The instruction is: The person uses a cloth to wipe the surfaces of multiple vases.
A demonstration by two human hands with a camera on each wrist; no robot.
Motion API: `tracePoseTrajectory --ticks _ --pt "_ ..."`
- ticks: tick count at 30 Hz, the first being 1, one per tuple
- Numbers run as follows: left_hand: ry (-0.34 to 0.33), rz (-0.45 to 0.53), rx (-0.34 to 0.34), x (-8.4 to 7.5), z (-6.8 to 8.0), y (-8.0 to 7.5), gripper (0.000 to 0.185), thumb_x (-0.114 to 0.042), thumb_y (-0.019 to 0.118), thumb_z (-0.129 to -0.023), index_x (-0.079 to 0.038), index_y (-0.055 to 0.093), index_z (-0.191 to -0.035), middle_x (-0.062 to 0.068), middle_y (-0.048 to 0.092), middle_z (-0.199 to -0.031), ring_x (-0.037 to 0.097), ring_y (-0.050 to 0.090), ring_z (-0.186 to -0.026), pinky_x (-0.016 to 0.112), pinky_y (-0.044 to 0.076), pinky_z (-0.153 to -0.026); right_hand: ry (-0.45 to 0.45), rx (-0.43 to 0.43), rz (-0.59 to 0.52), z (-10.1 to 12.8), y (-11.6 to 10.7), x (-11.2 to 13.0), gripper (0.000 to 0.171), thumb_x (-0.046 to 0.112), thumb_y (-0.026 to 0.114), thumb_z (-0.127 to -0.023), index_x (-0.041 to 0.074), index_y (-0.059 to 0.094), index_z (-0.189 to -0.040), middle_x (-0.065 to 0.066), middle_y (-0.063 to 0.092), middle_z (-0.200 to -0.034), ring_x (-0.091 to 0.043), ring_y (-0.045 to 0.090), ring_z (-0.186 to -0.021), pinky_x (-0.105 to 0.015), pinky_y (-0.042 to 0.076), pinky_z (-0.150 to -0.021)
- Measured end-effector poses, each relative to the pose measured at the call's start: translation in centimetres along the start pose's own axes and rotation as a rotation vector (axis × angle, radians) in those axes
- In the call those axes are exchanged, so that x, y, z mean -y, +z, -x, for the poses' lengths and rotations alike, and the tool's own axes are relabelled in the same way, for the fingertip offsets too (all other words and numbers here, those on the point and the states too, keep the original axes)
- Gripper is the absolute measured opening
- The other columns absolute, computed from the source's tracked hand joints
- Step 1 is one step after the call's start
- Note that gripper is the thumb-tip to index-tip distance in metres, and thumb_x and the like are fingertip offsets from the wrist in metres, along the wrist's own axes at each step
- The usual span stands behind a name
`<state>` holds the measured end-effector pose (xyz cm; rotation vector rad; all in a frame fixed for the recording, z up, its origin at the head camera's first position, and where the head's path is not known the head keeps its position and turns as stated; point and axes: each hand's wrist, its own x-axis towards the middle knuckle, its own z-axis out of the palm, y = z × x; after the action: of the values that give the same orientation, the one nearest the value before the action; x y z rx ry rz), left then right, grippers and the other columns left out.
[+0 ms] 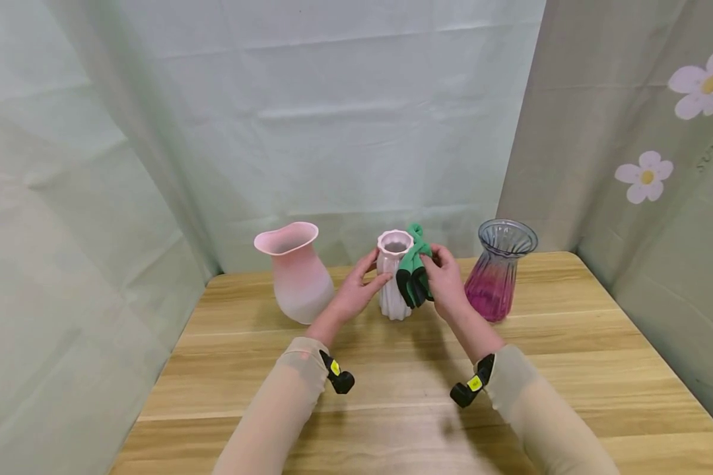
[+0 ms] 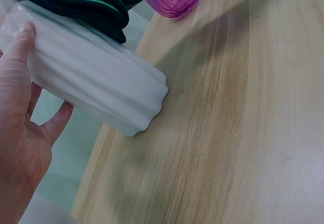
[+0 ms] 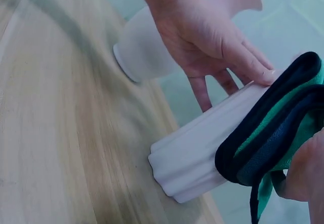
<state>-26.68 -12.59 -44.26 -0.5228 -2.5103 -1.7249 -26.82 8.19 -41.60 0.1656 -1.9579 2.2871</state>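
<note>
We reach both forearms forward toward twelve o'clock, sleeves to the wrists, converging. Our left hand stands open, thumb up and fingers straight, palm facing three o'clock. Our right hand faces it at three o'clock, fingers curled in a pinch.

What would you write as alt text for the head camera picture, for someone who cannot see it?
A person's left hand steadies a white ribbed ceramic vase on a wooden table, while the right hand presses a folded green and black cloth against its side. A pink wide-mouthed vase stands to the left, a purple-tinted glass vase to the right.
</note>
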Motion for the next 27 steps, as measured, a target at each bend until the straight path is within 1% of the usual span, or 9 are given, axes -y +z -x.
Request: tracePoseTrajectory --ticks 6,10,13,18,20,23,25,27 --pt "0.001 -0.002 -0.007 0.3 -0.1 0.1 0.070 -0.039 0.065 -0.101 -0.032 0.031 -0.162 0.002 0.037 -0.159 0.024 0.042 -0.142 0.046 0.047 -0.107 0.014 0.013 0.005 0.0 -0.2 0.2 0.025 0.010 0.054 -0.107 -0.004 0.055 -0.127 -0.008 0.055 -0.117 -0.017 0.051 -0.108 -0.023 0.046 -0.089" --pt "-0.005 -0.017 -0.005 0.3 -0.1 0.3 0.070 -0.043 0.064 -0.101 -0.034 0.030 -0.162 -0.001 0.036 -0.160 0.023 0.042 -0.142 0.047 0.046 -0.108 0.019 0.015 0.022 0.1 -1.1 0.1 0.028 0.010 0.052 -0.108 -0.004 0.053 -0.132 -0.010 0.054 -0.123 -0.017 0.050 -0.112 -0.024 0.044 -0.095" --pt "-0.007 -0.021 0.009 0.2 -0.1 0.4 0.071 -0.047 0.063 -0.101 -0.036 0.029 -0.162 -0.002 0.034 -0.162 0.023 0.041 -0.143 0.050 0.044 -0.110 0.024 -0.010 0.033 0.4 -2.2 0.1 0.028 0.010 0.051 -0.108 -0.002 0.052 -0.133 -0.009 0.054 -0.125 -0.015 0.050 -0.115 -0.023 0.043 -0.098" --pt "-0.015 -0.009 0.012 0.0 0.0 0.2 0.073 -0.049 0.063 -0.100 -0.034 0.027 -0.163 -0.002 0.033 -0.163 0.023 0.040 -0.143 0.050 0.042 -0.111 -0.010 -0.043 0.039 1.0 -3.8 0.2 0.025 0.008 0.052 -0.107 -0.002 0.054 -0.130 -0.007 0.057 -0.123 -0.013 0.052 -0.114 -0.021 0.045 -0.096" --pt "-0.028 -0.016 0.009 0.0 0.1 0.0 0.074 -0.051 0.062 -0.100 -0.036 0.026 -0.163 -0.003 0.032 -0.163 0.022 0.040 -0.143 0.048 0.043 -0.111 -0.023 -0.043 0.039 1.2 -4.1 0.2 0.024 0.007 0.053 -0.107 -0.002 0.055 -0.129 -0.005 0.058 -0.121 -0.013 0.053 -0.112 -0.020 0.046 -0.094" --pt "-0.015 -0.017 0.011 -0.1 0.2 0.0 0.076 -0.050 0.063 -0.100 -0.034 0.024 -0.163 -0.003 0.031 -0.164 0.022 0.038 -0.144 0.048 0.042 -0.111 -0.027 -0.040 0.033 1.4 -4.5 0.1 0.024 0.006 0.054 -0.106 -0.002 0.056 -0.129 -0.002 0.059 -0.118 -0.012 0.054 -0.110 -0.019 0.047 -0.092" --pt "-0.007 -0.025 -0.006 -0.4 0.2 0.1 0.081 -0.050 0.065 -0.099 -0.032 0.020 -0.165 -0.003 0.029 -0.164 0.021 0.036 -0.145 0.048 0.041 -0.112 -0.026 -0.036 0.024 1.4 -4.7 0.0 0.025 0.005 0.054 -0.106 -0.003 0.055 -0.129 -0.002 0.059 -0.117 -0.013 0.055 -0.109 -0.019 0.048 -0.091" --pt "0.003 -0.027 -0.045 -0.8 0.3 0.5 0.088 -0.048 0.069 -0.097 -0.027 0.018 -0.165 0.000 0.029 -0.163 0.023 0.035 -0.145 0.048 0.041 -0.113 -0.024 -0.031 0.022 1.5 -4.8 0.0 0.024 0.006 0.054 -0.106 -0.002 0.055 -0.129 -0.001 0.060 -0.116 -0.012 0.055 -0.109 -0.020 0.049 -0.089"
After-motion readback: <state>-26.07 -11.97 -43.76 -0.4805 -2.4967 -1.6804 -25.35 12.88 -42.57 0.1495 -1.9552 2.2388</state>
